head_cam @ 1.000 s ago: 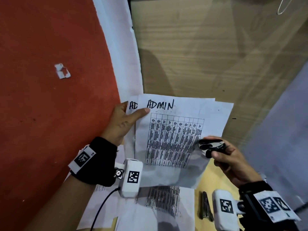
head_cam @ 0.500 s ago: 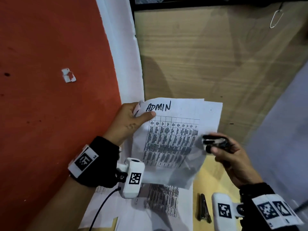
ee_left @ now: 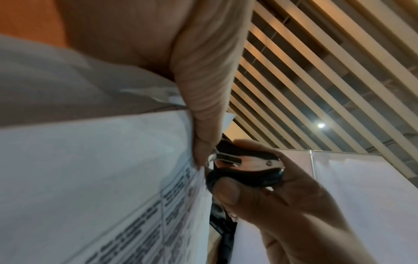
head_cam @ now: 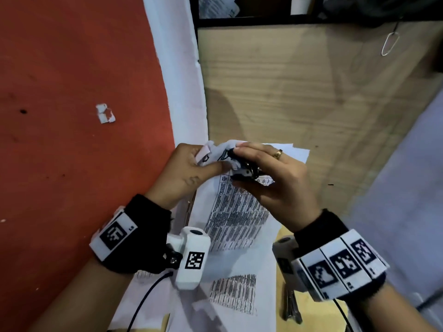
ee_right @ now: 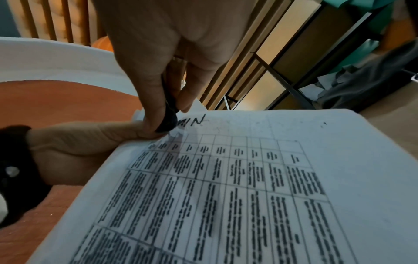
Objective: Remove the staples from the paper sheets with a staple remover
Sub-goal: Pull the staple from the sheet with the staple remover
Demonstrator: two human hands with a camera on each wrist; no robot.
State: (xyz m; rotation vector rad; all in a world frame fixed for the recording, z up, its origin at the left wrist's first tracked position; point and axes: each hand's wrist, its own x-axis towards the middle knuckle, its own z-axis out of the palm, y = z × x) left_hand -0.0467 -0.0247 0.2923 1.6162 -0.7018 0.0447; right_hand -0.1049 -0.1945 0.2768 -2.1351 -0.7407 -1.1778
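Staple remover biting at the top-left corner

Your left hand (head_cam: 184, 173) is pinching the paper sheets (head_cam: 237, 212) at that corner, thumb beside the tool; your right hand (head_cam: 271, 180) is squeezing the staple remover (ee_left: 244, 165), claws pointing left into the corner. Staple itself hidden.

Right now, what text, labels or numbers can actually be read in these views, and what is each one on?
"N", the last handwritten letter showing on the top paper sheet; the right hand and staple remover cover the rest.
Printed table on that sheet: blurred, unreadable.
Printed block on a lower sheet: unreadable.
Square black-and-white coded markers on the wrist bands: patterns, no words.
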